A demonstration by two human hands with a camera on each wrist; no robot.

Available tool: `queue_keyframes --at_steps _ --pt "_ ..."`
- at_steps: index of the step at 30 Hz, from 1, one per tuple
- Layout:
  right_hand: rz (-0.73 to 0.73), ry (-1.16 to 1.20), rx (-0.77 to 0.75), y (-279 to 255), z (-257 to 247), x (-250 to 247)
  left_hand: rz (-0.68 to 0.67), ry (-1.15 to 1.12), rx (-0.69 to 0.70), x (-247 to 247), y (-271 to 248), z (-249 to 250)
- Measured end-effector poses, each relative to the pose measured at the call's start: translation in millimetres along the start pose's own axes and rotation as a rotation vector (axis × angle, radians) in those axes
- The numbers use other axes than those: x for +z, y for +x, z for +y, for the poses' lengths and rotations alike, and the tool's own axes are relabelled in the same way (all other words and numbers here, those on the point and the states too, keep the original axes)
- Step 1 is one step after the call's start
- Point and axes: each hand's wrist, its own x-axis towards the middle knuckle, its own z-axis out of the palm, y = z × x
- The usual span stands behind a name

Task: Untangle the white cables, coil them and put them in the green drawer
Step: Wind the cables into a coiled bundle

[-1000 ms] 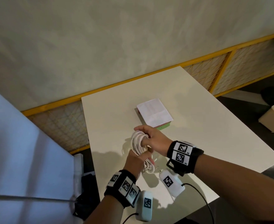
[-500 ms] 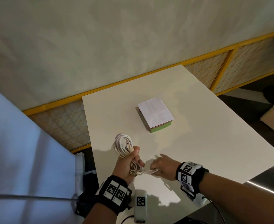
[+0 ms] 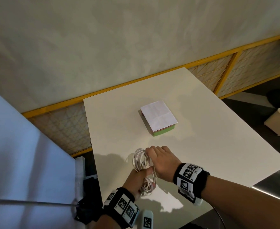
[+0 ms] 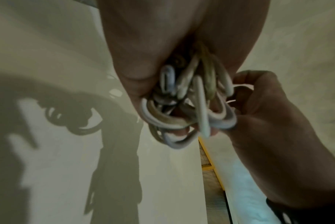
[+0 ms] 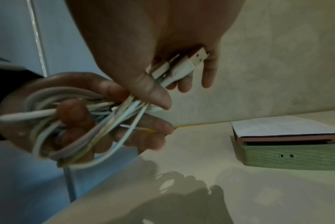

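Bundle of thin white rubber-sheathed cables (image 3: 141, 164), looped many times over, up off the white rectangular tabletop (image 3: 202, 146) near its front left corner. Clamped at the waist by the left hand (image 3: 138, 179), fingers curled right round the loops. Free ends with their white USB plugs (image 5: 183, 65) pinched in the right hand (image 3: 162, 162), thumb pressing them against the fingers, just above the coil. Low green ribbed plastic drawer box (image 5: 289, 156) farther back on the table, well apart from the hands, with a pink layer and a folded white paper sheet (image 3: 158, 115) on top.

Step in hand, by the look of it: wrapping the tail ends round the middle of the coil. Best done with steady tension from the right hand, each turn laid snug beside the last, left grip firm so the loops don't splay; then plugs tucked under a turn to lock it.

Hard to count how many cables in that bundle — strands overlapping and blurred in both wrist views. Impossible to tell whether every knot is out. Drawer looks nearly closed, with a dark slot above the green front; inside not visible. Left fingers mostly buried under cable from the head view.
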Motion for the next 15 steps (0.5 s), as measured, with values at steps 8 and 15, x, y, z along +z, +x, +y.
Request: queue_keyframes --at_steps 8,15 --pt "-0.363 0.117 -0.099 16 5 -24 -0.152 0.241 -0.097 0 -4 -3" --pt "-0.137 0.287 0.094 28 15 -29 -0.123 -0.157 0.052 -3 1 1"
